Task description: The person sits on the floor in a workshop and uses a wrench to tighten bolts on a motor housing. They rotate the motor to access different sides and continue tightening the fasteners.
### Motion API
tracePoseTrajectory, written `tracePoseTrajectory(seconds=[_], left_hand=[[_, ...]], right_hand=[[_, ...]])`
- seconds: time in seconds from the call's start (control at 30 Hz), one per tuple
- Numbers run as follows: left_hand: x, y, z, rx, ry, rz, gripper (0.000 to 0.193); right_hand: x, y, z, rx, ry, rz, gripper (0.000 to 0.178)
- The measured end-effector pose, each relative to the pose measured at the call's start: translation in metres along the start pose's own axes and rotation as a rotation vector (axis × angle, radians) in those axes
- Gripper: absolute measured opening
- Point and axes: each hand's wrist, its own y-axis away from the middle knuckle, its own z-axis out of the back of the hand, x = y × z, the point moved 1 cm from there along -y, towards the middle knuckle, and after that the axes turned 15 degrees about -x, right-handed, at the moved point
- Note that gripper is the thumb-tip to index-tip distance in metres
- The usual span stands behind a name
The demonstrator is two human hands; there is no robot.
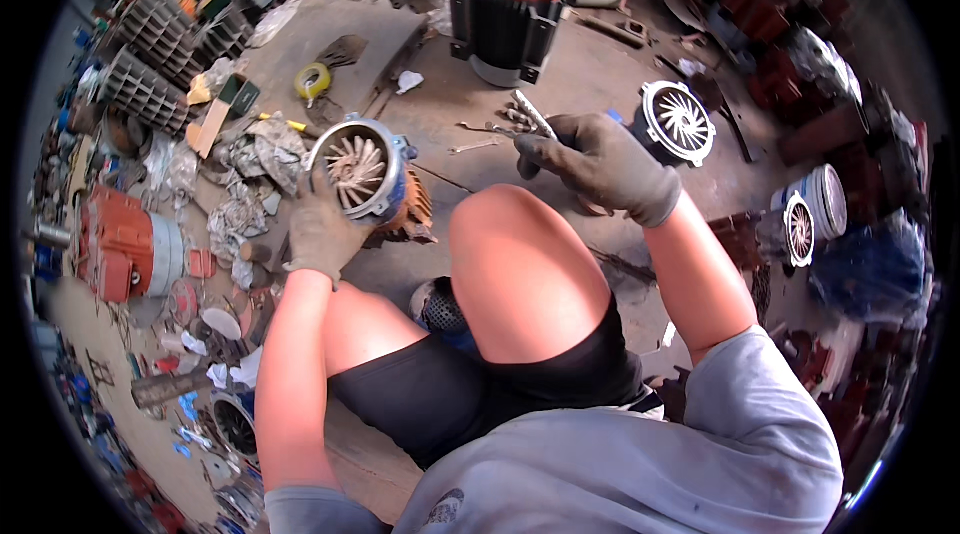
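My left hand, in a grey work glove, grips the side of an electric motor that stands near my left knee. The motor's open end faces up, with a rusty bladed fan inside a metal ring. My gloved right hand is closed around a short silvery metal rod, raised over the floor ahead of my right knee. Below the rod lie several small metal pieces and a wrench. Beside my right hand sits a motor with a white slotted fan cover.
A large black-finned motor stands ahead. Yellow tape lies on a flat sheet. Rags, an orange motor and scrap crowd the left. At right stand a white bucket and a blue plastic-wrapped item.
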Motion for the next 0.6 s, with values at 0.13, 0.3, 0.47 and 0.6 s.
tracePoseTrajectory(seconds=[0.13, 0.3, 0.47, 0.6], left_hand=[[-0.026, -0.005, -0.005, -0.027, -0.170, -0.085, 0.134], [-0.010, -0.010, -0.004, 0.011, -0.093, -0.068, 0.137], [0.014, -0.021, -0.006, 0.049, 0.129, -0.384, 0.126], [0.030, -0.023, -0.011, 0.025, 0.118, -0.421, 0.121]], right_hand=[[-0.231, 0.065, -0.026, -0.279, 0.015, 0.069, 0.030], [-0.406, 0.208, -0.102, -0.165, 0.517, -0.074, 0.040], [-0.455, 0.312, -0.122, -0.092, 0.583, -0.311, 0.068], [-0.450, 0.373, -0.108, -0.383, 0.495, -0.917, 0.106]])
